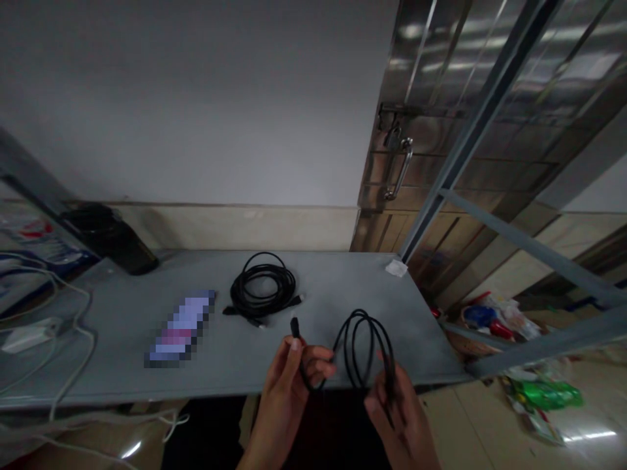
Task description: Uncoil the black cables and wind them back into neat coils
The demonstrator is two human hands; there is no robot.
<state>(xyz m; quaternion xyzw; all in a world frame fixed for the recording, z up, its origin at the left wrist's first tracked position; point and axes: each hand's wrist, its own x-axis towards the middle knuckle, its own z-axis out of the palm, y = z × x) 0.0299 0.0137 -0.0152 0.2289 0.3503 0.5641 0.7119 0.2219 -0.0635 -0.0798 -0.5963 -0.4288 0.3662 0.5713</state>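
Between my two hands hangs a black cable [371, 333], partly looped, above the front edge of the grey table [323, 274]. My left hand [292, 378] pinches it near one end, and the black plug [294, 326] points up past my thumb. In my right hand [401, 411] are the gathered loops of the same cable, the fingers curled round them. A second black cable [263, 290] lies coiled on the table just beyond my left hand, its plugs sticking out at the sides and front.
A pixelated flat object [180, 329] lies left of the coil. Farther left are a black cylindrical item [115, 238], a white adapter [30, 335] and white cords [81, 326]. White crumpled paper [396, 267] sits near the right corner, beside a metal post [455, 170]. A green bottle [548, 393] lies on the floor.
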